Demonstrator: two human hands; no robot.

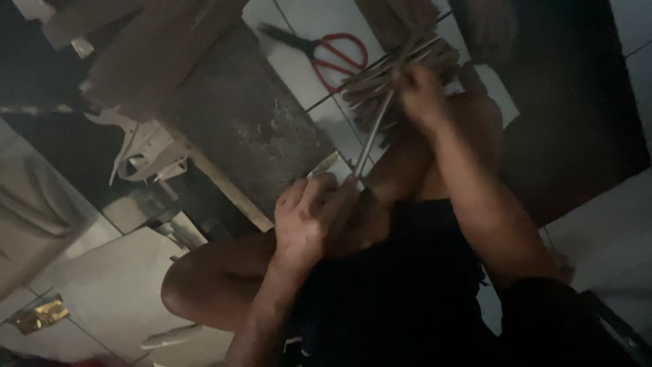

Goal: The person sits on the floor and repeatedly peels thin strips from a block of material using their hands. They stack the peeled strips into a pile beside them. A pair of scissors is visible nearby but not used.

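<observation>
Head view shows the right hand (418, 95) at 1 o'clock, fingers pinching a thin pale stick (372, 136). The left hand (309, 217), at centre, is closed on its lower end beside a small blade (324, 164). Best to keep the stick taut and strokes short.

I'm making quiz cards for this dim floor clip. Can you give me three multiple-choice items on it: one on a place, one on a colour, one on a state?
1. Where do the scissors lie?
A. on the tiled floor beyond the bundle of sticks
B. on the person's lap
C. on the dark board

2. What colour are the scissor handles?
A. blue
B. red
C. yellow

3. What is the right hand doing?
A. resting flat on the floor
B. holding the scissors
C. gripping one end of a thin stick

Answers: 1 A, they lie on pale tiles past the bundle. 2 B, the loops are red. 3 C, its fingers close on the stick, whose other end meets the left hand.
</observation>
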